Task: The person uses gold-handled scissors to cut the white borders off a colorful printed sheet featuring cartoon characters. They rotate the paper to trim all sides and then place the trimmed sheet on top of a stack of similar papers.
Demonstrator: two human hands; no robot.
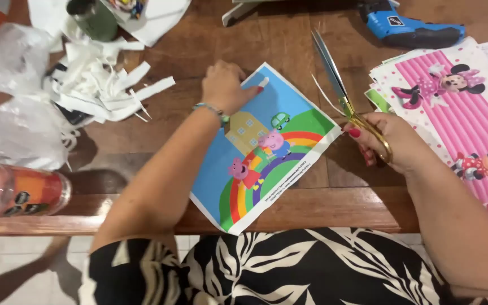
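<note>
White paper strips (105,90), blue glue gun (410,28), pink cartoon sheets (458,113), plastic bag (15,113)

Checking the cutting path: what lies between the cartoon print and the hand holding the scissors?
Head view: bare wooden table and a thin white paper sliver separate the cartoon print from the right hand holding gold-handled scissors.

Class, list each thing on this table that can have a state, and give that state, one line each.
Scissors: shut, held in right hand.
Cartoon sheet: flat, pinned by left hand, overhanging the table edge.
Paper strips: cut, piled.
Pink sheets: stacked.
</note>
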